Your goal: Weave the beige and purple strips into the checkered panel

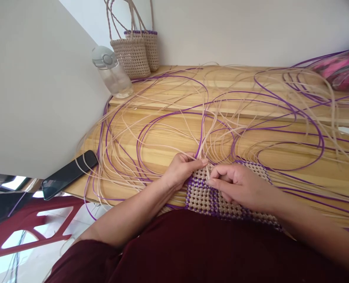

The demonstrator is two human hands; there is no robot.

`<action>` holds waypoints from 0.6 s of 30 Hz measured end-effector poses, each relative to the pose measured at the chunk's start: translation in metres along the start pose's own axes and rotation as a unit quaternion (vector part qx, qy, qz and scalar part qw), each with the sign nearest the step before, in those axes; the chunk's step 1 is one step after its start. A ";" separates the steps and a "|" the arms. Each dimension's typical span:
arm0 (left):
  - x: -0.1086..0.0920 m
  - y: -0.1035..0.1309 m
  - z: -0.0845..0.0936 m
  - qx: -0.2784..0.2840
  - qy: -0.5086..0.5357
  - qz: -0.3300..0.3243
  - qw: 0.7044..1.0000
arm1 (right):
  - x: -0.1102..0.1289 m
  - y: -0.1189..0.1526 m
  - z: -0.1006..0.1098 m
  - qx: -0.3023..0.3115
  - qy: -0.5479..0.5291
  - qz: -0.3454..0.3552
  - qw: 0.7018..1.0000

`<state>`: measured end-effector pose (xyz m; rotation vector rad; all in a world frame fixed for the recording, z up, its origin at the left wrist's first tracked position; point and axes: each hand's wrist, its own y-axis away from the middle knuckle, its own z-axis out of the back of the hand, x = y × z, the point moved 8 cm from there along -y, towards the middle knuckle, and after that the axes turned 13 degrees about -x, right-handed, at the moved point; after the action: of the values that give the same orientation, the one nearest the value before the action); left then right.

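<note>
From here, the left hand pinches strands by the woven panel, steadying them; beside those fingers, the right hand seemingly grips one

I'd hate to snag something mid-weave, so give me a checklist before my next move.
1. Left hand gripping strands at the weave's edge: ok.
2. Right hand gripping a strand: cannot tell; its fingertips are at the weave.
3. Woven piece within reach: ok, under the hands.
4. Phone free of strands: not ok, pale ones cross it.
5. Loose strands separated: not ok, purple and pale loops overlap across the table.
6. Bottle lid sealed: cannot tell.
</note>
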<state>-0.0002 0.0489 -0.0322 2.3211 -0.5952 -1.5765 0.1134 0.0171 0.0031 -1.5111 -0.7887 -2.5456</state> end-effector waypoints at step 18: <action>0.006 0.002 0.001 0.000 0.030 0.055 0.998 | 0.043 -0.103 0.078 -0.362 0.206 0.188 0.889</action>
<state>0.0001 0.0447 -0.0368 2.2852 -0.6949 -1.4529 0.1212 0.1508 0.0293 -0.9960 0.5212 -2.7935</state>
